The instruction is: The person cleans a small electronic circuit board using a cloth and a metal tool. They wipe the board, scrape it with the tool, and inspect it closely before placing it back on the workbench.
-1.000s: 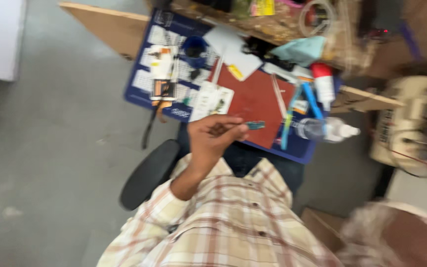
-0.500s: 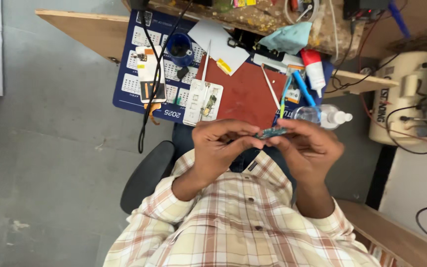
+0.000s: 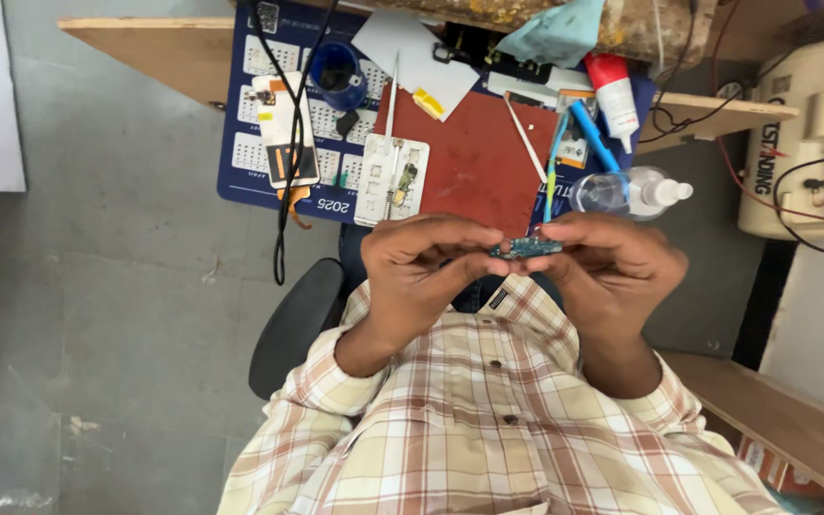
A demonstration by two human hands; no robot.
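1. The small green circuit board (image 3: pixel 525 249) was held level just below the red mat (image 3: pixel 474 172), off the desk (image 3: pixel 145 43).
2. The left hand (image 3: pixel 422 267) pinched its left end between thumb and fingers (image 3: pixel 474 267).
3. The right hand (image 3: pixel 612 272) pinched its right end likewise.

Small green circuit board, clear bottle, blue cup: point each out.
small green circuit board (image 3: pixel 525 249), head view, middle of the board between the fingertips.
clear bottle (image 3: pixel 612 192), head view, its transparent body.
blue cup (image 3: pixel 338 72), head view, its rim.
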